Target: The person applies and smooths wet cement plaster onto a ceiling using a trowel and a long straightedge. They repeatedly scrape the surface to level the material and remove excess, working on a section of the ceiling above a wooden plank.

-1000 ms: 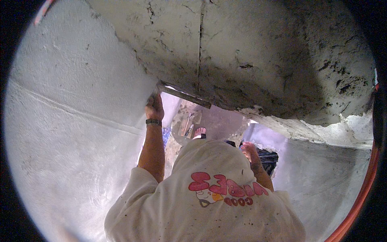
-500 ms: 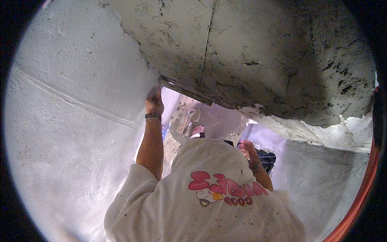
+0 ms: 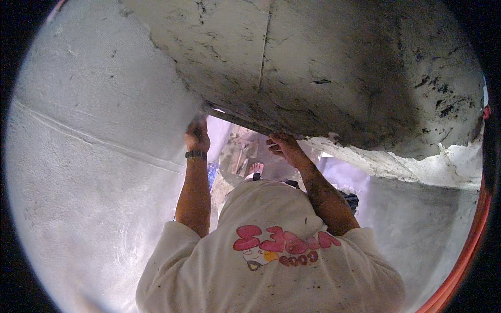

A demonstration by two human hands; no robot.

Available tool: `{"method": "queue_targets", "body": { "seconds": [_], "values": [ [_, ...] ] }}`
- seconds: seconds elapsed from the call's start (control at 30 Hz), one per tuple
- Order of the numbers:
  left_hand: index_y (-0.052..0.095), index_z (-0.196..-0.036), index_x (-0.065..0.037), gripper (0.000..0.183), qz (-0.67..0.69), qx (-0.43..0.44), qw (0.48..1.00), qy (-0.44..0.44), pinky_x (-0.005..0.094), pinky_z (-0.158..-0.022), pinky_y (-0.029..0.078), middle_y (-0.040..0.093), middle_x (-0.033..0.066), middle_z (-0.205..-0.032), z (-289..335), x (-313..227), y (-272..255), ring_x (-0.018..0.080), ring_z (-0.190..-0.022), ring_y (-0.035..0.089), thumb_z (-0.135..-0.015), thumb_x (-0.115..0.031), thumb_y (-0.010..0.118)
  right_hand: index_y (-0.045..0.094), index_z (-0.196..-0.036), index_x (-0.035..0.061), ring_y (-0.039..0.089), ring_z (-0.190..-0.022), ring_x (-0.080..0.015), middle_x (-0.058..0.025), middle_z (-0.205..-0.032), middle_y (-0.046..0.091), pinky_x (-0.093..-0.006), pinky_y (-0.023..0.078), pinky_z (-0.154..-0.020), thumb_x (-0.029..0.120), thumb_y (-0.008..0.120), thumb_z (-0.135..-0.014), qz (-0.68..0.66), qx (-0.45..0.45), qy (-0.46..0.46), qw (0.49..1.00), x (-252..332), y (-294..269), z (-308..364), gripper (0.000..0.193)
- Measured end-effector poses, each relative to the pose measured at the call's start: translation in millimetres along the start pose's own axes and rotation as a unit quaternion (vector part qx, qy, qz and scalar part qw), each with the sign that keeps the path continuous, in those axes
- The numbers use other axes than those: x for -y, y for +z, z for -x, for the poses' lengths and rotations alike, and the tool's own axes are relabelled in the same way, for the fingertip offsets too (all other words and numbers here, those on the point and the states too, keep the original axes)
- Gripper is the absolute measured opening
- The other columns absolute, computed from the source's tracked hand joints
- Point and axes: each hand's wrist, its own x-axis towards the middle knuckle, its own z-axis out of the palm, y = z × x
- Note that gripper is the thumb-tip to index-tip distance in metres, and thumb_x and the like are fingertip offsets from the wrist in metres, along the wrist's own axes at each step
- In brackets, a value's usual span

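Observation:
A long, narrow dark straightedge (image 3: pixel 240 122) lies along the lower edge of the wet grey plaster (image 3: pixel 334 68) on the wall before me. My left hand (image 3: pixel 197 136), with a dark watch (image 3: pixel 195 155) on its wrist, is closed around the left end of the straightedge, close to the smooth side wall; its fingertips are partly hidden. At the other end, my right hand (image 3: pixel 286 147) grips the straightedge with bent fingers. The plaster is rough and cracked in places, with a thin upright line (image 3: pixel 265 44) running down it.
The smooth grey wall (image 3: pixel 94 172) stands close at my left. A trowel-like tool (image 3: pixel 241 159) lies on the floor beyond my bare foot (image 3: pixel 256 168). Dark material (image 3: pixel 351 201) sits low at the right. A red-orange band (image 3: pixel 469 250) curves along the right rim.
My right hand has risen from low on the right to grip the right end of the straightedge. The straightedge and my left hand appear slightly lower in the picture.

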Motion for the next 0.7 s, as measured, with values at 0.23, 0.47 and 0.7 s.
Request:
{"method": "queue_targets", "body": {
  "seconds": [0.23, 0.47, 0.7],
  "values": [
    [0.068, -0.119, 0.003, 0.023, -0.026, 0.027, 0.999, -0.023, 0.037, -0.098, 0.052, 0.072, 0.0145, -0.123, 5.1, -41.3, 0.1, 0.0244, -0.113, 0.067, -0.103, -0.012, 0.059, 0.063, -0.109, 0.0065, 0.062, -0.077, -0.0171, -0.006, -0.093, 0.067, -0.0311, 0.051, -0.069, 0.035, 0.065, -0.1, -0.052, -0.055, -0.029, 0.997, -13.1, 17.4, -6.2, 0.03],
    [0.064, -0.116, 0.003, 0.025, 0.339, 0.012, 0.908, -0.244, 0.0387, -0.099, 0.055, 0.07, 0.0153, -0.113, 29.6, -28.5, -27.4, 0.0287, -0.11, 0.066, -0.094, -0.009, 0.065, 0.066, -0.108, 0.0018, 0.067, -0.086, -0.0186, -0.0092, -0.096, 0.069, -0.0358, 0.057, -0.079, 0.029, 0.064, -0.101, 0.097, 0.009, -0.088, 0.991, -27.3, -1.1, 8.3, 0.028],
    [0.065, -0.113, -0.001, 0.025, 0.415, 0.226, 0.674, -0.568, 0.0465, -0.103, 0.056, 0.07, 0.0154, -0.119, 100.2, 7.9, -58.7, 0.0292, -0.111, 0.068, -0.092, -0.014, 0.065, 0.064, -0.117, -0.0055, 0.073, -0.092, -0.0235, -0.0127, -0.106, 0.071, -0.0361, 0.06, -0.083, 0.023, 0.064, -0.101, 0.06, -0.11, -0.214, 0.969, -63.6, -32.1, 91.4, 0.033]
  ]
}}
